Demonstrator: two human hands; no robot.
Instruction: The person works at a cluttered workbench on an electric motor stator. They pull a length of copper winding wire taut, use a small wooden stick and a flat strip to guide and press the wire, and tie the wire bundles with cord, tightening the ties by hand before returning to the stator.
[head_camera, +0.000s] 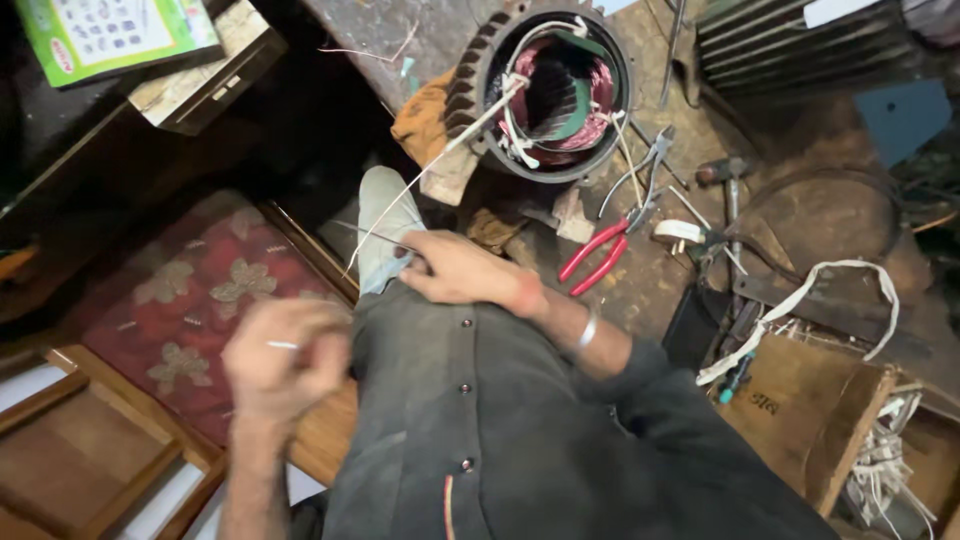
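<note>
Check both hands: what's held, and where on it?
Right hand pinches the thin white strand from the motor stator near its lower end. Left hand is blurred; hold cannot be told.

Right hand (455, 268) pinching white cord (440, 155), motor stator (550, 90), red pliers (610, 245)

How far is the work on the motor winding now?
Done: copper coils sit inside the motor stator. In hand: the right hand pinches a thin white cord running from the stator; the blurred left hand pulls near its end. Left: loose cord ends hang uncut, and the red pliers lie unused.
</note>
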